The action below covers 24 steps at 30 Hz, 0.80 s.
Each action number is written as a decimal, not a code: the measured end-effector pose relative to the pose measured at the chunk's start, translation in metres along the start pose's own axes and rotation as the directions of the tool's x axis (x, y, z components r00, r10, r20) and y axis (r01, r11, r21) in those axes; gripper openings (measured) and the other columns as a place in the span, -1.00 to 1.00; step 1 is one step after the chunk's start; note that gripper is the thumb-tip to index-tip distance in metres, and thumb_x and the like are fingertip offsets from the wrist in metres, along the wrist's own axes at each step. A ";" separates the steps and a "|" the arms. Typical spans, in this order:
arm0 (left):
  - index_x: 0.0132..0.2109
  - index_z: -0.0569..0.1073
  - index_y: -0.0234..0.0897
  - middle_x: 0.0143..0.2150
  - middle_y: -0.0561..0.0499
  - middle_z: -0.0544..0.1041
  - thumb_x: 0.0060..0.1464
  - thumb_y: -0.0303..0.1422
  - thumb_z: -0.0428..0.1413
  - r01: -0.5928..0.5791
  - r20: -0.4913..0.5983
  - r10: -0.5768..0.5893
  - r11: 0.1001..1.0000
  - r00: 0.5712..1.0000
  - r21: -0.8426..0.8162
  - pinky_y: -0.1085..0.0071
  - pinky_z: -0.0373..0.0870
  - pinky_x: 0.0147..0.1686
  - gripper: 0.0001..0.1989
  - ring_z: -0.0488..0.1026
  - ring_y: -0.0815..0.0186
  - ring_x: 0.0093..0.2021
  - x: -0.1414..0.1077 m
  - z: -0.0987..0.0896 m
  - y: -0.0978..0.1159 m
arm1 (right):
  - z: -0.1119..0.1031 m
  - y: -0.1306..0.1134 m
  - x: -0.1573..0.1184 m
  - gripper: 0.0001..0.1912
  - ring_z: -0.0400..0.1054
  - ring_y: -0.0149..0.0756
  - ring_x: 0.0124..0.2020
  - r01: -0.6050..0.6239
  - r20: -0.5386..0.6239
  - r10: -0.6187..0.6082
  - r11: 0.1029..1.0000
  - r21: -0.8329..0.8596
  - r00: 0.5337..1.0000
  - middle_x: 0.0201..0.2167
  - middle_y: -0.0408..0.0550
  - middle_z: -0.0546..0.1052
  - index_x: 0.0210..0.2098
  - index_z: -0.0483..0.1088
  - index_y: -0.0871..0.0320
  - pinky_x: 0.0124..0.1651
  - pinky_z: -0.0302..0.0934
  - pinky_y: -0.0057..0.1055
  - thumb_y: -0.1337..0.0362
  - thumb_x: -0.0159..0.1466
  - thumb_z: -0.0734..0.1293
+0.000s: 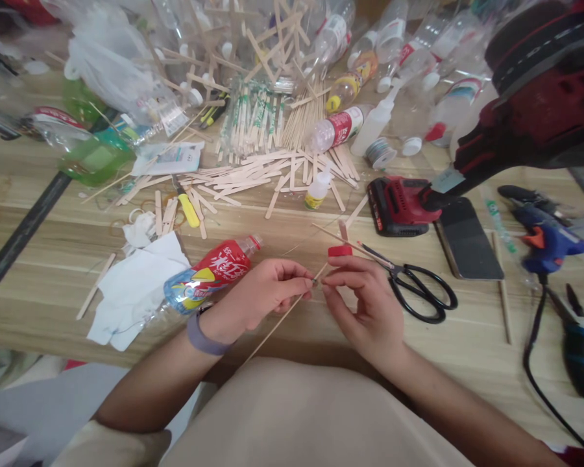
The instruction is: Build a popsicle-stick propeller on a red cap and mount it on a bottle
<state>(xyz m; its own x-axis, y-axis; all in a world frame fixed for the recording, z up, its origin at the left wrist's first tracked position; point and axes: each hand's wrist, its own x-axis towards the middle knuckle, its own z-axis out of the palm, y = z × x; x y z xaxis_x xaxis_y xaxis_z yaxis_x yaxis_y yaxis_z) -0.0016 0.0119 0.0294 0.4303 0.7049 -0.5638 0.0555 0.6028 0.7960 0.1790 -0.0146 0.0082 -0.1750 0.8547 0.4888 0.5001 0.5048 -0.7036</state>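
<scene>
Held in the left hand [257,292]: a thin bamboo skewer [272,329], slanting from beside the shirt up to the fingertips, over the near side of the bench [472,337]. Narrow at the left grip, with thumb and forefinger pinched together. Drawn in close at the right hand [372,301] too, just beside; cannot tell whether closed on the tiny greenish piece [316,283] showing between both sets of fingertips. Too small and blurred to identify.

Likely to weigh next to nothing, and to feel dry rather than slippery. Should prove stiff along the length, springy when bowed lightly, and apt to snap or splinter under a sharp bend. Best taken near the middle for balance, or close to the tip for fine control, with light fingertip pressure. Might roll between thumb and finger if held loosely.

Just beyond the right fingers, a red cap [339,250]; to their right, black-handled scissors [424,293]. Beside the left hand, lying on its side, a red-labelled drink bottle [224,263], probably light and smooth.
</scene>
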 end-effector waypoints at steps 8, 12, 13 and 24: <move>-0.29 0.47 -0.32 -0.47 0.14 0.41 0.03 -0.28 0.16 -0.025 0.007 0.025 0.999 1.000 -0.045 0.56 0.04 -0.64 -0.83 0.12 0.58 -0.64 0.003 -0.002 -0.003 | 0.003 0.002 0.006 -0.88 0.38 -0.39 -0.59 -0.520 0.244 0.462 0.794 0.313 0.853 -0.57 -0.14 0.51 -0.34 0.45 0.16 -0.53 0.29 -0.47 0.24 0.24 0.33; -0.28 0.47 -0.32 -0.47 0.14 0.42 0.04 -0.30 0.16 -0.018 0.007 0.019 0.998 1.000 -0.052 0.56 0.02 -0.65 -0.84 0.11 0.59 -0.64 0.003 -0.002 -0.003 | 0.005 0.004 0.007 -0.83 0.36 -0.41 -0.59 -0.621 0.322 0.531 0.661 0.421 0.783 -0.62 -0.18 0.48 -0.38 0.48 0.17 -0.50 0.29 -0.47 0.19 0.22 0.36; -0.28 0.47 -0.32 -0.46 0.14 0.42 0.04 -0.29 0.16 -0.011 0.008 0.011 0.998 1.000 -0.057 0.57 0.01 -0.66 -0.83 0.11 0.59 -0.64 0.003 -0.002 -0.003 | 0.006 0.005 0.007 -0.83 0.34 -0.42 -0.59 -0.637 0.332 0.545 0.629 0.446 0.770 -0.61 -0.18 0.48 -0.38 0.50 0.17 -0.50 0.29 -0.47 0.18 0.21 0.37; -0.40 0.44 -0.34 -0.50 0.13 0.41 -0.03 -0.28 0.18 0.033 0.012 -0.032 0.999 0.999 -0.043 0.57 -0.09 -0.67 -0.82 0.07 0.60 -0.64 0.007 -0.004 0.000 | 0.010 0.005 0.009 -0.79 0.28 -0.52 -0.61 -0.738 0.490 0.598 0.282 0.613 0.635 -0.53 -0.18 0.50 -0.27 0.52 0.19 -0.55 0.19 -0.53 0.22 0.11 0.46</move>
<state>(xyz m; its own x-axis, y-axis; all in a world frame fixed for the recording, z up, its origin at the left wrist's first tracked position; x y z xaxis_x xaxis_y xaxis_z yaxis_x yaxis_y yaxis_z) -0.0020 0.0183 0.0239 0.4388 0.6808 -0.5865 0.0307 0.6409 0.7670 0.1719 -0.0030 0.0036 -0.2272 0.9036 -0.3632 -0.2495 -0.4145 -0.8752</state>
